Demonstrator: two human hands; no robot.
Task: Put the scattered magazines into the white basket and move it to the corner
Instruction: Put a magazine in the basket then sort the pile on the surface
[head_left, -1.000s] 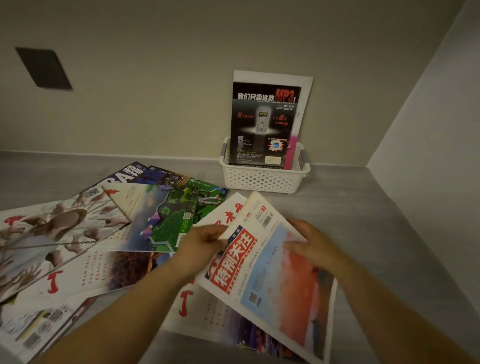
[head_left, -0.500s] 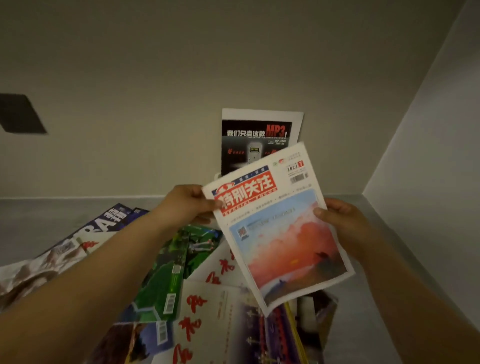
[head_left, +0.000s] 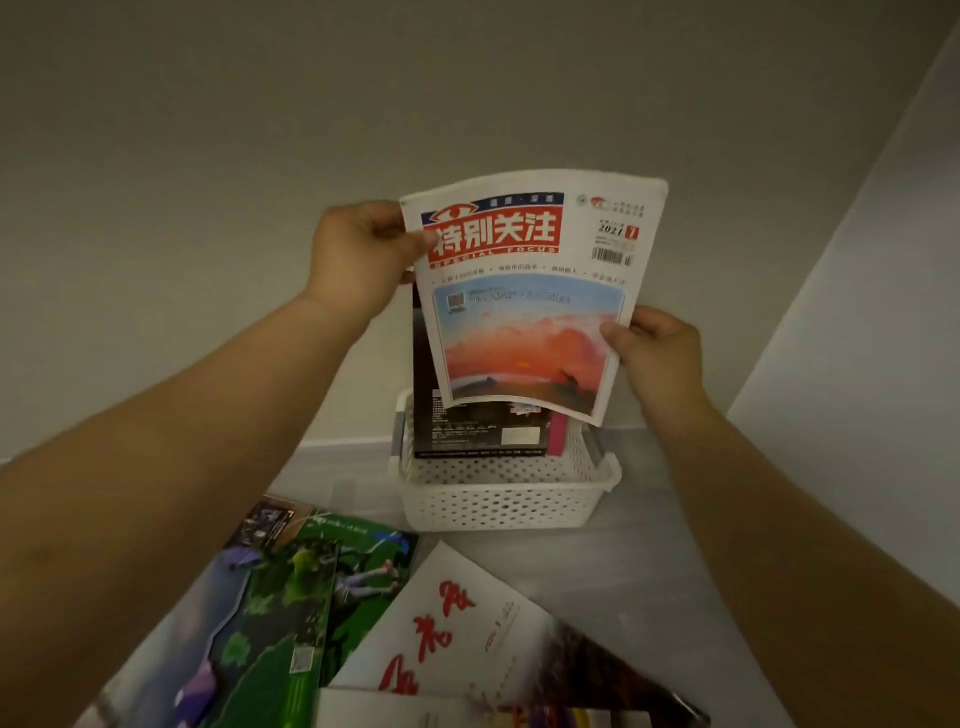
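Observation:
A magazine with a red title block and a sunset picture (head_left: 530, 312) hangs upright just above the white perforated basket (head_left: 504, 499). My left hand (head_left: 358, 254) grips its top left corner and my right hand (head_left: 649, 348) grips its right edge. Behind it, a dark-covered magazine (head_left: 478, 431) stands inside the basket against the back wall. On the grey floor near me lie a green-covered magazine (head_left: 291, 613) and a white one with red brush characters (head_left: 457, 634), overlapping others at the bottom edge.
The basket sits against the beige back wall (head_left: 208, 208). A lighter side wall (head_left: 872, 364) closes the space at the right, forming a corner behind the basket's right side. Bare grey floor (head_left: 649, 582) lies between the basket and the right wall.
Both hands lifted the sunset magazine off the pile, turned it upright and carried it forward over the basket. The view has moved closer to the basket.

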